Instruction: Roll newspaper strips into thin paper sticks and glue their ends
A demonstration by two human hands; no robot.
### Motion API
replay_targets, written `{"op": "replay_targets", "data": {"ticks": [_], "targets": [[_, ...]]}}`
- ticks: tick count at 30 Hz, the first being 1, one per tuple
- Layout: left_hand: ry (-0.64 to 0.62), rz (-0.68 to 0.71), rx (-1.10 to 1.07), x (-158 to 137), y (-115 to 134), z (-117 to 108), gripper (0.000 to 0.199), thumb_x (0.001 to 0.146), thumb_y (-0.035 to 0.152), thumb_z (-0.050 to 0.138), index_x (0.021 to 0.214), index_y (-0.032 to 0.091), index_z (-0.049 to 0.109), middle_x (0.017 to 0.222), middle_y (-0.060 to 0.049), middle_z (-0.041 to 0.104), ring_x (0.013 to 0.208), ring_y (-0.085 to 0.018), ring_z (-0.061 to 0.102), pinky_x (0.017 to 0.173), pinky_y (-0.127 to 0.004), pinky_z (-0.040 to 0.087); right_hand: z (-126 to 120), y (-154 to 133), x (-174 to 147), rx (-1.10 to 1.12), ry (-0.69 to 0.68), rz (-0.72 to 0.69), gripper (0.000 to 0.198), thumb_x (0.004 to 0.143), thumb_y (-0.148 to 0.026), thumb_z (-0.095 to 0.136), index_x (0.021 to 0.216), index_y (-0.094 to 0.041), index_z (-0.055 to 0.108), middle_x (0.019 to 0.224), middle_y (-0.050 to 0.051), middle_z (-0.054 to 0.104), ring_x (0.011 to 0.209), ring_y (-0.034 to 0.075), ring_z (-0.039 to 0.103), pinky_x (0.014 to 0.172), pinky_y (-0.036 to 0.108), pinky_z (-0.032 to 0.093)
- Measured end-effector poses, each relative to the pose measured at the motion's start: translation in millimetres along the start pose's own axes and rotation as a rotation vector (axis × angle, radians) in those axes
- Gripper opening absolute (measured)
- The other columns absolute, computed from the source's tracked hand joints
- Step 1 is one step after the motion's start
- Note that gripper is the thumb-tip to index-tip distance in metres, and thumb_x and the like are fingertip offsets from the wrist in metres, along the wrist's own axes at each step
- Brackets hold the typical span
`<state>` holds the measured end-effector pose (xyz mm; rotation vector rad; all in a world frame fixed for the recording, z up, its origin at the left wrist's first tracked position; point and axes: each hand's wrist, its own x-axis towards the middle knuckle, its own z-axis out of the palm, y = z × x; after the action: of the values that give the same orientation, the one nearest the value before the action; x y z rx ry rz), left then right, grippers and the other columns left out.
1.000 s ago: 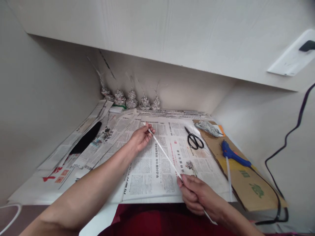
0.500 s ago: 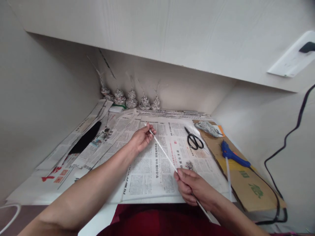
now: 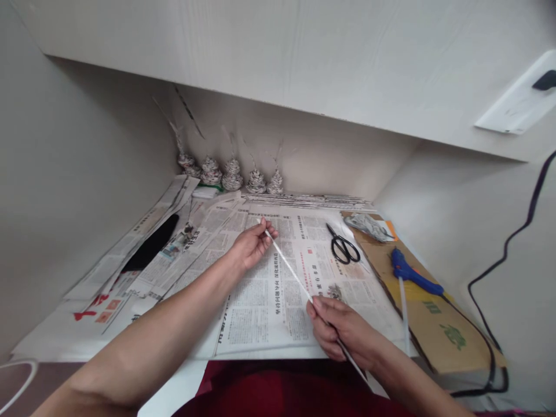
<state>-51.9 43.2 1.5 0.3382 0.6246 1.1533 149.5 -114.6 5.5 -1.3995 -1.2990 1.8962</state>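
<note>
A thin white rolled-paper stick (image 3: 290,267) runs slantwise between my hands, over a newspaper sheet (image 3: 252,307) laid on the desk. My left hand (image 3: 254,244) pinches its far end between thumb and fingers. Nearer to me, my right hand (image 3: 336,329) is closed around the stick, whose lower end comes out below the palm toward my lap. Black-handled scissors (image 3: 344,246) lie on the newspaper, beyond my right hand and touching neither hand.
Several woven paper gourd shapes (image 3: 232,175) stand along the back wall beside a bundle of paper sticks (image 3: 308,201). On the right, cardboard (image 3: 452,341) bears a blue glue gun (image 3: 414,275) with a black cord. Newspaper strips (image 3: 143,223) and a black piece (image 3: 152,246) lie left.
Hardly anything differs. Both hands keep their hold on the paper stick, and the view has shifted very slightly.
</note>
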Motion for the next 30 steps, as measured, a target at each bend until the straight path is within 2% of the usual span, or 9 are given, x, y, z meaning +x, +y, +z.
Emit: {"op": "replay_targets", "data": {"ticks": [2,6,8,11,13,20,22,27,30], "targets": [[0.006,-0.007,0.012,0.1,-0.9,-0.6,0.015,0.087,0.020,0.052,0.079,0.009,0.058,0.069,-0.006,0.059,0.062,-0.012,0.065,0.042,-0.012,0.049,0.4,-2.1,-0.2,-0.070,0.042,-0.025,0.038,0.089,-0.057,0.031,0.088,-0.021,0.045,0.052,-0.008,0.034,0.035,0.008,0.032,0.037,0.021,0.028],[-0.001,-0.017,0.046,-0.3,-2.7,-2.7,0.018,0.086,0.024,0.053,0.082,0.008,0.059,0.073,-0.008,0.061,0.065,-0.014,0.066,0.046,-0.015,0.052,1.7,-10.0,0.4,-0.422,0.335,-0.240,0.034,0.087,-0.051,0.044,0.078,-0.019,0.050,0.062,-0.003,0.045,0.053,0.009,0.043,0.049,0.020,0.033],[-0.025,-0.014,0.046,-0.6,-3.1,-3.3,0.020,0.087,0.026,0.052,0.082,0.008,0.059,0.071,-0.007,0.060,0.063,-0.013,0.065,0.046,-0.015,0.051,1.3,-10.3,1.2,-0.280,0.269,-0.195,0.035,0.088,-0.052,0.041,0.076,-0.020,0.048,0.056,-0.005,0.040,0.046,0.008,0.037,0.044,0.019,0.029],[-0.087,-0.015,0.029,-1.3,-3.2,-3.1,0.022,0.088,0.027,0.050,0.080,0.008,0.059,0.067,-0.006,0.057,0.057,-0.010,0.061,0.043,-0.013,0.049,-0.5,-5.8,2.0,0.136,-0.007,-0.007,0.035,0.089,-0.057,0.033,0.081,-0.023,0.041,0.047,-0.010,0.023,0.033,0.006,0.017,0.035,0.018,0.019],[-0.095,-0.006,0.022,-1.7,-3.3,-2.1,0.023,0.088,0.027,0.050,0.079,0.008,0.058,0.066,-0.005,0.057,0.057,-0.010,0.060,0.044,-0.013,0.048,-0.8,-2.8,1.6,0.200,-0.058,0.026,0.036,0.089,-0.058,0.031,0.084,-0.024,0.041,0.048,-0.011,0.021,0.032,0.007,0.016,0.033,0.019,0.018],[-0.042,0.018,0.054,-2.3,-4.5,0.5,0.020,0.089,0.022,0.049,0.084,0.006,0.060,0.071,-0.009,0.060,0.063,-0.011,0.063,0.051,-0.014,0.052,3.6,-0.9,-4.7,-0.679,0.479,-0.307,0.029,0.088,-0.048,0.044,0.083,-0.020,0.051,0.070,0.002,0.052,0.064,0.015,0.049,0.059,0.026,0.035],[-0.056,0.011,0.053,-2.4,-5.3,0.2,0.020,0.089,0.022,0.049,0.081,0.007,0.060,0.070,-0.008,0.059,0.062,-0.011,0.063,0.050,-0.014,0.052,3.4,0.5,-6.0,-0.600,0.431,-0.275,0.031,0.089,-0.048,0.041,0.081,-0.020,0.050,0.065,0.000,0.049,0.058,0.013,0.046,0.057,0.025,0.035],[-0.088,0.001,0.026,-3.8,-7.3,0.2,0.019,0.088,0.021,0.050,0.077,0.008,0.059,0.069,-0.006,0.057,0.061,-0.010,0.062,0.047,-0.013,0.050,2.3,3.6,-7.0,0.189,-0.024,0.012,0.034,0.090,-0.056,0.033,0.081,-0.024,0.038,0.047,-0.011,0.021,0.033,0.006,0.014,0.035,0.019,0.019],[-0.079,0.007,0.022,-4.3,-6.2,0.8,0.018,0.088,0.021,0.050,0.077,0.008,0.058,0.069,-0.006,0.057,0.061,-0.010,0.062,0.047,-0.012,0.050,3.4,4.6,-9.9,0.177,-0.060,0.039,0.035,0.090,-0.058,0.030,0.082,-0.024,0.040,0.046,-0.011,0.021,0.032,0.007,0.017,0.033,0.020,0.019]]}}
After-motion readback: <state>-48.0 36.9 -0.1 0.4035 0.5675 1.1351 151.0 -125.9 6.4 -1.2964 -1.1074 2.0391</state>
